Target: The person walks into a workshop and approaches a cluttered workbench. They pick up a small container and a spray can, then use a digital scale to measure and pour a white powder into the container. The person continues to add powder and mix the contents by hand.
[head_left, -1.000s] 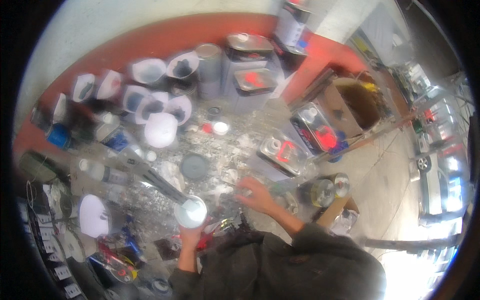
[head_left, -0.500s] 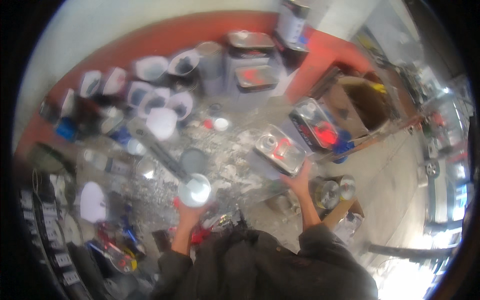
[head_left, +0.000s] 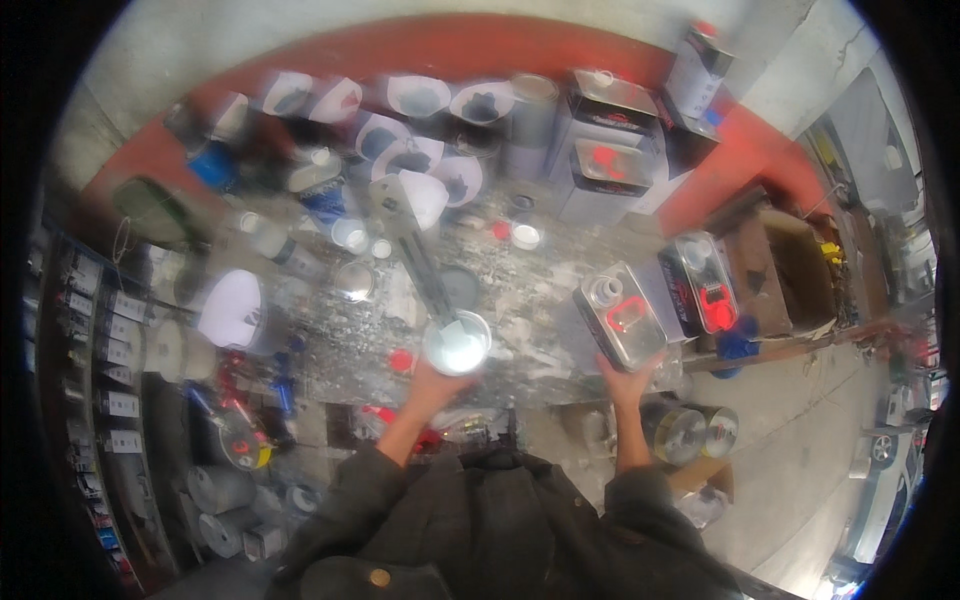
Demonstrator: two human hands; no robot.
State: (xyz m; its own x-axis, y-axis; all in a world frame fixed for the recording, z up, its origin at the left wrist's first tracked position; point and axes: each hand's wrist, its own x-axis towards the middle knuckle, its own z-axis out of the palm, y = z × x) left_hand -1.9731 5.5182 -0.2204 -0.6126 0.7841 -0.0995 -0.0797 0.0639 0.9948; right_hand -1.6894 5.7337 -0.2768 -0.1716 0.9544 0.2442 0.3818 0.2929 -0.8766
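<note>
My left hand (head_left: 438, 388) is closed around a round cup (head_left: 462, 352) of pale liquid at the near side of the worktable. A long flat grey stir stick (head_left: 420, 255) stands tilted in the cup, its upper end pointing away from me. My right hand (head_left: 630, 378) grips the near end of a rectangular metal can (head_left: 640, 335) with a silver top, a red handle and a pale round spout. That can is tilted slightly, and I cannot tell whether it rests on the table. Another metal can (head_left: 697, 285) with a red handle stands just right of it.
Paint-smeared worktable (head_left: 540, 340) under both hands. Along the back wall are several cups with white paper rims (head_left: 418, 97) and larger cans (head_left: 610, 165). A cardboard box (head_left: 800, 270) sits at the right. Spray guns (head_left: 240, 430) hang at the left front, beside shelves (head_left: 110, 370).
The view has turned, so the whole scene sits further right in the picture. Both hands keep their grips; the cup and can show little movement against the table.
</note>
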